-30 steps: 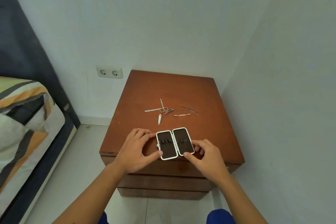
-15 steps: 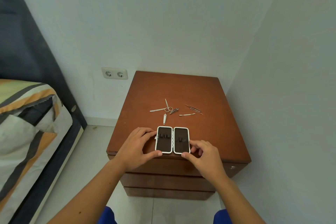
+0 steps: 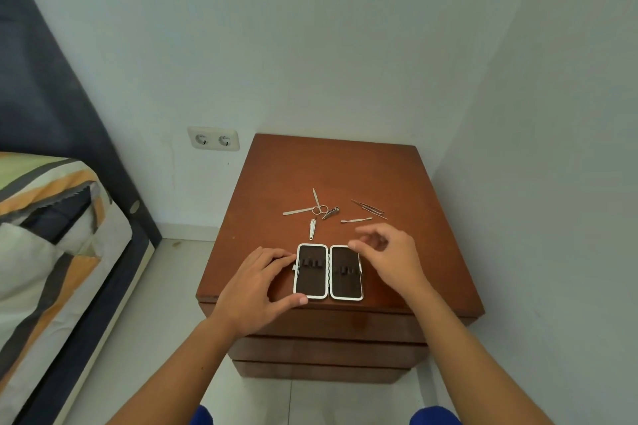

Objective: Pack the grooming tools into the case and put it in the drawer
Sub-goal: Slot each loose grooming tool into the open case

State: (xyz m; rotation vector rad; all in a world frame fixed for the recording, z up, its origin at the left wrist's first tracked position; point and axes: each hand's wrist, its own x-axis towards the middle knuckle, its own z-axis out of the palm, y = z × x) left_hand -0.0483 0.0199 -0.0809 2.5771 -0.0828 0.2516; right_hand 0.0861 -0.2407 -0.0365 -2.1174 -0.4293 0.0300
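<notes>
A white-rimmed case (image 3: 328,272) lies flat and wide open near the front edge of the brown nightstand (image 3: 428,252), its two dark halves empty. My left hand (image 3: 255,286) holds the case's left half between fingers and thumb. My right hand (image 3: 390,255) hovers above the case's upper right corner, fingers loosely curled, holding nothing. Behind the case lie the metal grooming tools: a nail clipper (image 3: 312,229), small scissors (image 3: 318,203), a second clipper (image 3: 330,212), a thin pusher (image 3: 356,219) and tweezers (image 3: 368,207). The drawers (image 3: 328,348) below are closed.
The nightstand stands in a corner, with walls behind and to the right. A double wall socket (image 3: 213,139) sits to its left. A bed with a striped cover (image 3: 45,252) fills the left side, with tiled floor between.
My right hand let go of the case's right half and rose toward the tools. The case was squared up at the front edge. My left hand stays on it.
</notes>
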